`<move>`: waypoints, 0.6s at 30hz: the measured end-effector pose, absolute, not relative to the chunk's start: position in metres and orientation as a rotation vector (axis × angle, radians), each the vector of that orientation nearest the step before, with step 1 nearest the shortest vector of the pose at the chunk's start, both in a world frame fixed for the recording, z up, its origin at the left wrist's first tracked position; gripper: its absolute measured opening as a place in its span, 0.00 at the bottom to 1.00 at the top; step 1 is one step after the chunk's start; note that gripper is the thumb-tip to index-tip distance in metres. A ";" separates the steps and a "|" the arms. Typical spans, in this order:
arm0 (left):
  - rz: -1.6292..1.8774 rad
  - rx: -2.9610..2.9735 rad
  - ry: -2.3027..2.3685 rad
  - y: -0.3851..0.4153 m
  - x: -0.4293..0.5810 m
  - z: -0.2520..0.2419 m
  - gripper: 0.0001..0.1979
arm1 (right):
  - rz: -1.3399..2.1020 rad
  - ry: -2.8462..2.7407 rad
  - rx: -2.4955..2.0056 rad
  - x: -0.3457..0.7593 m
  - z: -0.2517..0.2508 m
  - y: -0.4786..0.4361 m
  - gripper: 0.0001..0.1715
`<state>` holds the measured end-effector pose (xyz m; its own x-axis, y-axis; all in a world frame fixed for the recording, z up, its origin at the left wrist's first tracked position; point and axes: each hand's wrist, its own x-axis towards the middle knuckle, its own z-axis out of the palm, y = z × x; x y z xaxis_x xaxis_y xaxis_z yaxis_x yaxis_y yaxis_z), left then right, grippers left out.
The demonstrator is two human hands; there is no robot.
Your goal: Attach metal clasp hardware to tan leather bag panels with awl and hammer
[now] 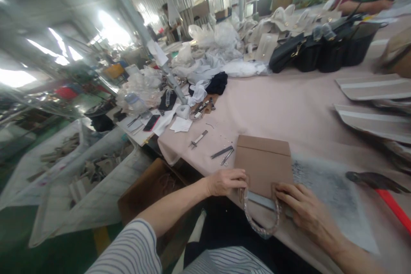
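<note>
Handle (263, 232) looped past the desk's (266, 102) near edge between left hand (226, 181) and right hand (303, 207), which pinched its ends.

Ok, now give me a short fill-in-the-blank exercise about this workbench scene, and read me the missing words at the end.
1. The left hand holds one end of the looped strap; the other end is at the person's ____.
2. The left sleeve is patterned with ____.
3. The hammer at the picture's right edge has a ____ handle.

Missing words: right hand; stripes; red.
</note>
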<state>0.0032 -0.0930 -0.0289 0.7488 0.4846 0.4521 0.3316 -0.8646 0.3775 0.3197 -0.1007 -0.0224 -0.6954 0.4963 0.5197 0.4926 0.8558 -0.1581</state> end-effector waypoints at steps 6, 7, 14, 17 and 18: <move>0.783 2.469 1.340 -0.088 0.005 -0.022 0.15 | -0.106 -2.305 -0.918 0.327 -0.042 -0.095 0.17; 0.744 2.373 1.563 -0.083 0.003 -0.019 0.14 | -0.117 -2.289 -0.957 0.332 -0.047 -0.094 0.16; 0.545 1.584 2.099 -0.037 -0.015 0.012 0.12 | -0.113 -2.152 -1.260 0.345 -0.045 -0.106 0.13; 0.695 1.435 1.943 -0.027 -0.015 0.014 0.12 | -0.082 -2.114 -1.282 0.327 -0.026 -0.121 0.12; 0.758 1.414 1.891 -0.025 -0.014 0.014 0.13 | -0.068 -2.115 -1.264 0.318 -0.020 -0.125 0.12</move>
